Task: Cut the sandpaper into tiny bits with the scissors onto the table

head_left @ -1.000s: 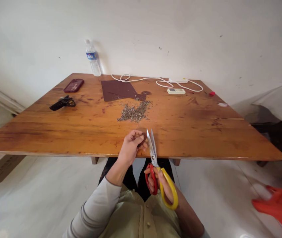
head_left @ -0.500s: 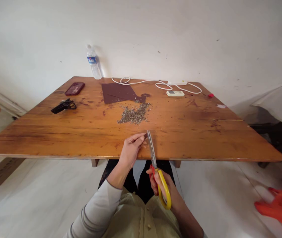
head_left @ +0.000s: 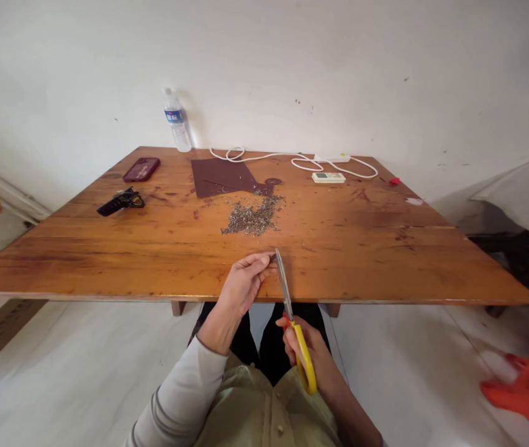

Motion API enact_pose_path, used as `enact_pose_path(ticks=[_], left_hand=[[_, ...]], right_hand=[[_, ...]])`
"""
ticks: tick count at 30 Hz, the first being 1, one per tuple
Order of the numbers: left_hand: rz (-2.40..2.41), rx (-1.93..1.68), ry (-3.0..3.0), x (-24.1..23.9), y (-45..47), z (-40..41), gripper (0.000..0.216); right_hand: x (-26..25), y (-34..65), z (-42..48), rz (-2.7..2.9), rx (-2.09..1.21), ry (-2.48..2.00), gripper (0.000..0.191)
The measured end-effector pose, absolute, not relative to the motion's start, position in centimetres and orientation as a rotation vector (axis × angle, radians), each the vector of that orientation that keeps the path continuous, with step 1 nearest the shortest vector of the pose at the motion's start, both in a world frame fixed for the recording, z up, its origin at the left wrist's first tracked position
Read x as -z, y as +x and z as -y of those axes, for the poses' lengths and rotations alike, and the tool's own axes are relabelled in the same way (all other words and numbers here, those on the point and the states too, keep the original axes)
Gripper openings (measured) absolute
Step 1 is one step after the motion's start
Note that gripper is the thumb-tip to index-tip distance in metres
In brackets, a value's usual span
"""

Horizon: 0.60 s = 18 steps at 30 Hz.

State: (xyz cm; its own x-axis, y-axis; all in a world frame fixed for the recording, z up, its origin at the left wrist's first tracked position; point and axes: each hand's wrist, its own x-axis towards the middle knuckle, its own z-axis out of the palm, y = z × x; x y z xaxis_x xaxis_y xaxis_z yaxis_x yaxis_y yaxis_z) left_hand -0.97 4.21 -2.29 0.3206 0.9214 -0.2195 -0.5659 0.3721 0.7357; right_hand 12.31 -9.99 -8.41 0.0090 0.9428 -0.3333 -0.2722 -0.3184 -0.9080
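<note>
My left hand pinches a small dark piece, mostly hidden by the fingertips, over the table's front edge. Around the red and yellow handles of the scissors my right hand is closed. The blades point up and away from me, nearly together, with their tips beside the dark piece. Beyond the hands lies a loose heap of thin, greyish-brown snippets. Behind the heap are dark maroon sheets, with some snippets scattered on their near edge.
On the wooden table a phone in a maroon case and black keys lie left. A water bottle stands by the wall. A white cord with a power strip and a remote are at the back right.
The scissors' blades have come closer together, and the handles have closed in my right hand. My left hand stays in nearly the same place, still pinching the dark piece.
</note>
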Motion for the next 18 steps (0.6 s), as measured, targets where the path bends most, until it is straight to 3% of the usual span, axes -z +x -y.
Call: enact_pose_path(ticks=[6,12,18], left_hand=[[-0.691,-1.056,0.603,2.2,-1.0,-4.3,0.022],[-0.689,-1.137,0.616,2.5,-0.7,-4.0,0.029],[-0.697,-1.258,0.657,2.8,-0.2,-3.8,0.033]], right_hand=[[8.4,12.1,10.2,0.798,-1.523,-1.246,0.061],[10.0,11.1,10.6,0.773,-1.458,-1.233,0.085],[10.4,10.8,10.8,0.793,-1.436,-1.211,0.083]])
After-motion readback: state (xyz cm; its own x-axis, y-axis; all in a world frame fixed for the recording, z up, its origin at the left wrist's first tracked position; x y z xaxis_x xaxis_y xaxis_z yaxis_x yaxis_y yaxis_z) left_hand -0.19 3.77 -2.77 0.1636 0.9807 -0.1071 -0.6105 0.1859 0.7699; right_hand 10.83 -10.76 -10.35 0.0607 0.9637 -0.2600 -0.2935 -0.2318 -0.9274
